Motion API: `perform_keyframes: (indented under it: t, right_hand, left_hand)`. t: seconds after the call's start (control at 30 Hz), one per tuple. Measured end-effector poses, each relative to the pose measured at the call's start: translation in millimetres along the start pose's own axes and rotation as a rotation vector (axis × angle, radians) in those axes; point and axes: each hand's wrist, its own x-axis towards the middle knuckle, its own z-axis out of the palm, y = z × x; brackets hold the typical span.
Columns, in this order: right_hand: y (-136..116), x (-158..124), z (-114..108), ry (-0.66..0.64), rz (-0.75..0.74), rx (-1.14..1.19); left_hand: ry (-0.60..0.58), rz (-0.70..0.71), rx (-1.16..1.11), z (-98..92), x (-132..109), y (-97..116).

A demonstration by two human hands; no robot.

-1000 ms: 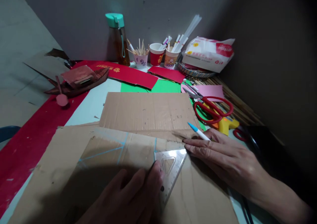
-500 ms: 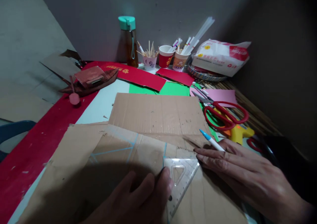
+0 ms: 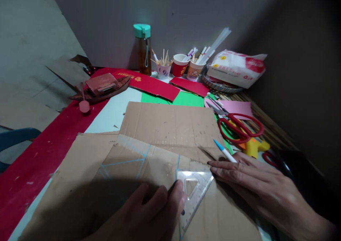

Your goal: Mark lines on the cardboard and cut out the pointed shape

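A clear plastic set square (image 3: 198, 189) lies flat on a sheet of brown cardboard (image 3: 151, 163) marked with blue lines. My left hand (image 3: 149, 209) rests at its left edge, with curled fingers and one fingertip pressing on it. At the upper right corner of the set square are the outstretched fingertips of my right hand (image 3: 258, 187). A marker with a blue tip (image 3: 226, 151) is tucked in that hand, its tip pointing up and left. Just beyond the fingertips lies a thin pointed blade-like piece (image 3: 206, 151). Shadow darkens the left hand and the lower cardboard.
Red-handled scissors (image 3: 241, 127) and a yellow glue gun (image 3: 255, 147) lie on the right. At the back stand a bottle (image 3: 144, 53) and paper cups (image 3: 181, 67) with sticks and pens. A model boat (image 3: 102, 88) sits at the left, near a blue chair (image 3: 20, 138).
The camera view has shifted a little, so the background sits slightly lower and the left-side things further right. Both hands and the set square stay practically where they were.
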Motion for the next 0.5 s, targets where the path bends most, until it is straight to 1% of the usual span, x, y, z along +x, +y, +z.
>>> perform_keyframes:
  t: [0.03, 0.13, 0.2, 0.27, 0.33, 0.37, 0.43, 0.5]
  right_hand:
    - [0, 2, -1, 0.001, -0.008, 0.012]
    - [-4, 5, -1, 0.06, 0.05, 0.078]
    - [-6, 6, -2, 0.116, 0.172, 0.108]
    - [-7, 6, -5, 0.183, 0.371, 0.191]
    - [-5, 6, -10, 0.269, 0.538, 0.402]
    - [-4, 6, -12, 0.305, 0.573, 0.538]
    - [-3, 7, -16, 0.36, 0.569, 0.775]
    - [-4, 9, -20, 0.4, 0.54, 0.918]
  left_hand:
    - [0.019, -0.006, -0.014, 1.5, -1, 1]
    - [0.042, 0.001, -0.056, 6.4, -3, 1]
    - [0.031, 0.025, -0.047, 9.3, -3, 0]
    - [0.029, 0.036, -0.029, 11.1, -2, -3]
    - [0.064, 0.028, -0.034, 11.2, 0, -5]
    - [0.083, 0.026, -0.03, 10.4, 0, -6]
    - [0.093, 0.047, -0.001, 8.1, 2, -8]
    - [0.07, 0.092, 0.041, 6.3, 3, -10]
